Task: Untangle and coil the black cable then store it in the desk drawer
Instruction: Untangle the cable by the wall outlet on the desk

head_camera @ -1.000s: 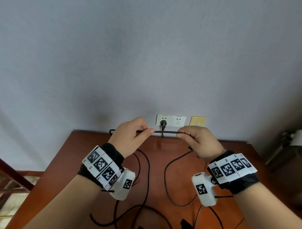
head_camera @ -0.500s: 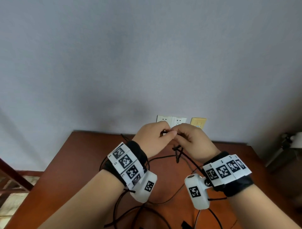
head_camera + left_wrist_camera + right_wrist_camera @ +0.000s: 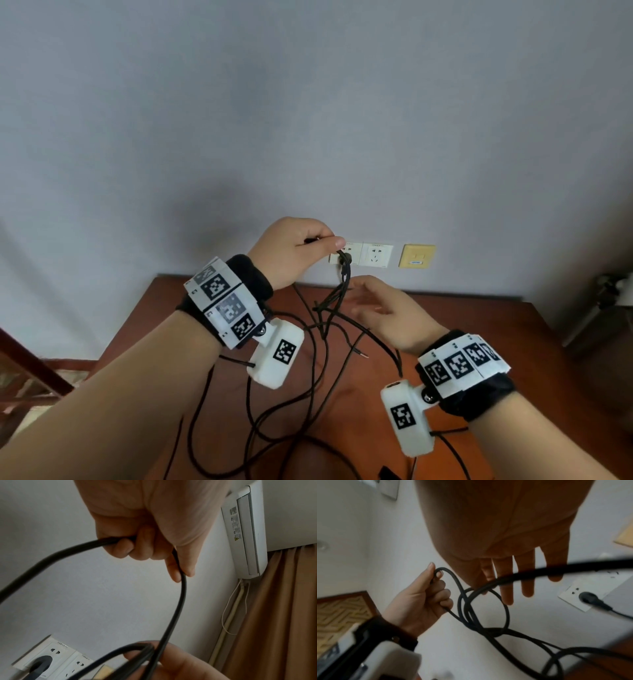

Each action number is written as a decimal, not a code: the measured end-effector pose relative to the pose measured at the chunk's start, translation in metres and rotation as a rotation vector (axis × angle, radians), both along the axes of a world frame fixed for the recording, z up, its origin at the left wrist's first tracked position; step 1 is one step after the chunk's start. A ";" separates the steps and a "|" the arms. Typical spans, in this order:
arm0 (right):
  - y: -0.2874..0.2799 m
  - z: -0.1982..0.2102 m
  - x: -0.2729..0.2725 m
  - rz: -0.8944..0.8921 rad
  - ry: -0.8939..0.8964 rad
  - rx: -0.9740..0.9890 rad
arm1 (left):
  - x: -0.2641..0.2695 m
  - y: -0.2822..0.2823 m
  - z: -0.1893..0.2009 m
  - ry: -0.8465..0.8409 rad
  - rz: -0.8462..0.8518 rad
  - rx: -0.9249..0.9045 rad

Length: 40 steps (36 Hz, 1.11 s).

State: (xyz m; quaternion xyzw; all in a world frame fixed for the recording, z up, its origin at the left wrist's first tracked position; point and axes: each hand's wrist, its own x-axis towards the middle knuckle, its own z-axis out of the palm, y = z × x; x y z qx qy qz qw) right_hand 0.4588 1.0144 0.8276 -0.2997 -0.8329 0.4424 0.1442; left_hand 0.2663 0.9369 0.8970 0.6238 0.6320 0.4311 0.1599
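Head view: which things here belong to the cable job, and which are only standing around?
Belong to the job:
black cable
left hand, holding a loop of it
right hand, fingers spread
desk

Just around:
wall sockets
yellow plate
plugged-in black plug
air conditioner
curtain

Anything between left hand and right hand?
Only the black cable: it hangs from the left hand in tangled loops down past the open right hand. Head and right wrist views show it.
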 end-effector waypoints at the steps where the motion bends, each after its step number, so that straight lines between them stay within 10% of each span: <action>1: -0.001 0.001 -0.003 -0.013 0.043 -0.038 | -0.002 0.000 0.001 0.001 0.003 0.003; 6: -0.012 0.007 -0.006 0.001 0.173 -0.235 | -0.008 0.004 0.003 -0.012 0.078 0.047; 18: -0.008 0.015 0.028 0.271 0.183 0.188 | -0.027 0.026 -0.002 0.104 0.233 0.024; 24: -0.003 0.014 0.043 0.283 0.188 0.078 | -0.038 0.029 0.006 0.186 0.288 0.017; 40: 0.019 -0.036 0.072 -0.015 -0.983 0.319 | -0.071 0.018 0.045 0.106 0.497 0.266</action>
